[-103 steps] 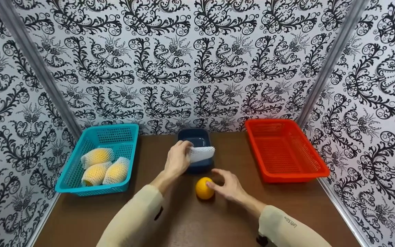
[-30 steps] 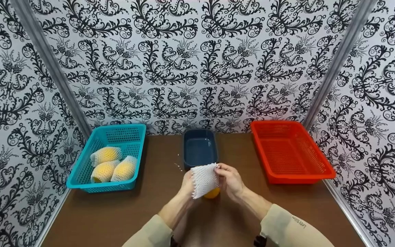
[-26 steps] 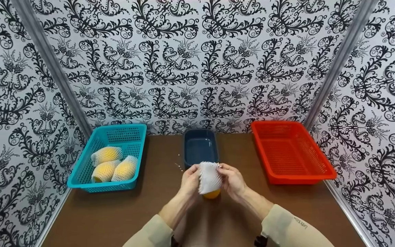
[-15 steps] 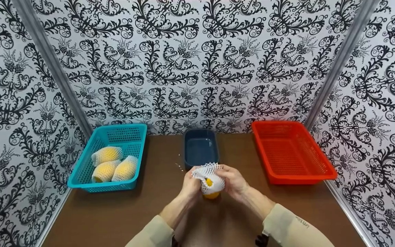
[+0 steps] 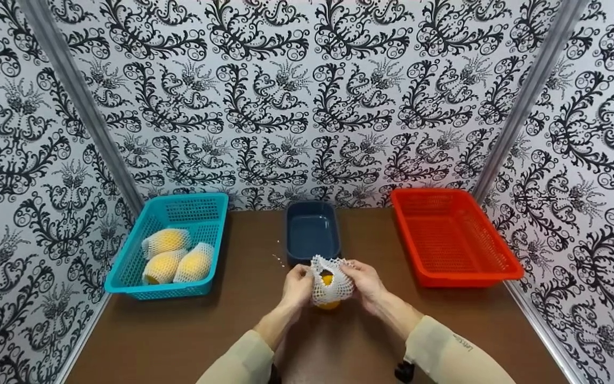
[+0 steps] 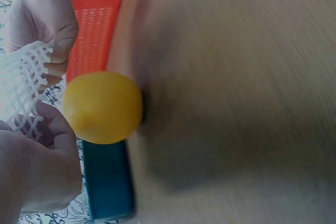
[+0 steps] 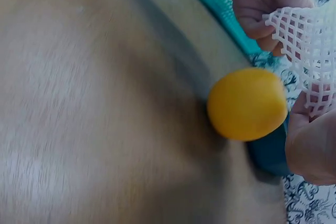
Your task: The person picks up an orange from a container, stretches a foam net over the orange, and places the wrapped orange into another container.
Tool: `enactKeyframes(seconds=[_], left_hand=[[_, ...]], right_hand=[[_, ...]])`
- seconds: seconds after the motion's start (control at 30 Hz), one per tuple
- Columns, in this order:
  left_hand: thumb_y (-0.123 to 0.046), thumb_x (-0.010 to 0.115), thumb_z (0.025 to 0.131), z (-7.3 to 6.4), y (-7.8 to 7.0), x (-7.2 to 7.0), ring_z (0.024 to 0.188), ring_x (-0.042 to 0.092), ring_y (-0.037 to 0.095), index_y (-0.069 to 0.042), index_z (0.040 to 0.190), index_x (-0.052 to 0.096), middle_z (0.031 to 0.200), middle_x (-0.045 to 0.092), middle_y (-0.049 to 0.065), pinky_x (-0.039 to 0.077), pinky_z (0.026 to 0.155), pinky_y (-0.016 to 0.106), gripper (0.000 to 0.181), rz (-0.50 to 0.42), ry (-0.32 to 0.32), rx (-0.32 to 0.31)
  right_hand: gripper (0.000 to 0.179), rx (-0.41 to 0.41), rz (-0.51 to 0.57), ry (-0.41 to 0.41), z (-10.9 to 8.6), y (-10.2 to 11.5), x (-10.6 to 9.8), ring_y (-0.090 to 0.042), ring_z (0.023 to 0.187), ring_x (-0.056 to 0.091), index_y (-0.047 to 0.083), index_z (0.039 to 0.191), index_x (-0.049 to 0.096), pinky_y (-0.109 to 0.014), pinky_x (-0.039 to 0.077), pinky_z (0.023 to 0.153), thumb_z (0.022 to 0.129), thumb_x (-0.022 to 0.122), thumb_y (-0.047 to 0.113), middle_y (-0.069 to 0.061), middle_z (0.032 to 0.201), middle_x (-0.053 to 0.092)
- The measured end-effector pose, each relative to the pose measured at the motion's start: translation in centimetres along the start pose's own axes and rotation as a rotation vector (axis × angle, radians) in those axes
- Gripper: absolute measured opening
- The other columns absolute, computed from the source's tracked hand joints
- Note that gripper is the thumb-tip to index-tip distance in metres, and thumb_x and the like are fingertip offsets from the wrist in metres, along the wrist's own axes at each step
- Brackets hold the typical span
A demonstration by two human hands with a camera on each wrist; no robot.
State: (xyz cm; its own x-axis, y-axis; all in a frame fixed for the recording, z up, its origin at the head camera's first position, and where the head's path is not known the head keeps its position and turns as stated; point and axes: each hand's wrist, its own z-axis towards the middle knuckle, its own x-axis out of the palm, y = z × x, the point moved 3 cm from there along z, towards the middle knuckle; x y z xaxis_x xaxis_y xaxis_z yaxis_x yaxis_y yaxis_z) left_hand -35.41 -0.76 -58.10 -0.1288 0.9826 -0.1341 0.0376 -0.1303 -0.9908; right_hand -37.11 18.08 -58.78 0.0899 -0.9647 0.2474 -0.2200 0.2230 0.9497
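Note:
My left hand (image 5: 296, 287) pinches one side of the white foam net sleeve (image 5: 333, 291). The opposite side is gripped by my right hand (image 5: 365, 281), so the sleeve is stretched open between them. Under it, on the brown table, rests a round orange fruit (image 6: 103, 107). In the head view the fruit shows through the sleeve's opening and below its lower edge. Both wrist views show the fruit bare, with the sleeve's cut edge (image 7: 294, 35) held above it.
Left, a turquoise basket (image 5: 120, 277) holds 3 yellow fruits (image 5: 195, 262) in foam nets. A dark blue bin (image 5: 312, 234) stands just beyond my hands. A red basket (image 5: 451, 234) is at the right. Small white scraps (image 5: 279, 260) lie left of the bin. Patterned walls (image 5: 307, 106) enclose the table.
My left hand has brought the sleeve from over the blue bin to above the fruit. My right hand has left the fruit and taken hold too. The sleeve's mouth has been spread open.

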Motion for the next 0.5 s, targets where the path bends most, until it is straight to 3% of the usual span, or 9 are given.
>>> enactKeyframes(seconds=[0.1,0.23,0.33,0.5], left_hand=[[-0.017,0.061,0.106,0.9,1.5,0.4,0.095,0.065,0.023,-0.003,0.101,0.070,0.100,0.073,0.014,0.053,0.079,0.034,0.018,0.078,-0.016,0.053],[-0.029,0.065,0.108,4.4,6.4,1.6,0.086,0.068,0.022,-0.012,0.095,0.069,0.090,0.075,0.008,0.054,0.076,0.038,0.021,0.219,-0.053,0.146],[-0.034,0.067,0.107,6.8,9.8,2.3,0.086,0.072,0.022,-0.018,0.095,0.069,0.090,0.079,0.004,0.055,0.075,0.041,0.021,0.339,-0.105,0.172],[-0.034,0.070,0.105,7.7,11.1,2.7,0.088,0.077,0.025,-0.021,0.093,0.069,0.093,0.081,0.001,0.058,0.075,0.044,0.018,0.467,-0.187,0.228]], right_hand=[[0.015,0.001,-0.031,-0.042,0.4,-0.8,-0.6,-0.011,0.080,0.070,0.017,0.103,0.077,-0.032,0.060,0.073,0.111,0.064,0.014,0.005,0.086,0.074],[0.012,0.001,-0.084,-0.103,0.7,-1.8,-1.0,-0.013,0.080,0.068,0.014,0.104,0.077,-0.034,0.059,0.070,0.110,0.066,0.015,0.003,0.085,0.071],[0.011,0.008,-0.122,-0.125,0.9,-2.5,-1.0,-0.016,0.082,0.067,0.012,0.106,0.077,-0.037,0.059,0.069,0.110,0.067,0.016,0.001,0.086,0.070],[0.016,0.020,-0.173,-0.152,1.3,-3.5,-1.2,-0.017,0.084,0.066,0.006,0.114,0.076,-0.036,0.059,0.069,0.110,0.067,0.019,-0.001,0.090,0.069]])
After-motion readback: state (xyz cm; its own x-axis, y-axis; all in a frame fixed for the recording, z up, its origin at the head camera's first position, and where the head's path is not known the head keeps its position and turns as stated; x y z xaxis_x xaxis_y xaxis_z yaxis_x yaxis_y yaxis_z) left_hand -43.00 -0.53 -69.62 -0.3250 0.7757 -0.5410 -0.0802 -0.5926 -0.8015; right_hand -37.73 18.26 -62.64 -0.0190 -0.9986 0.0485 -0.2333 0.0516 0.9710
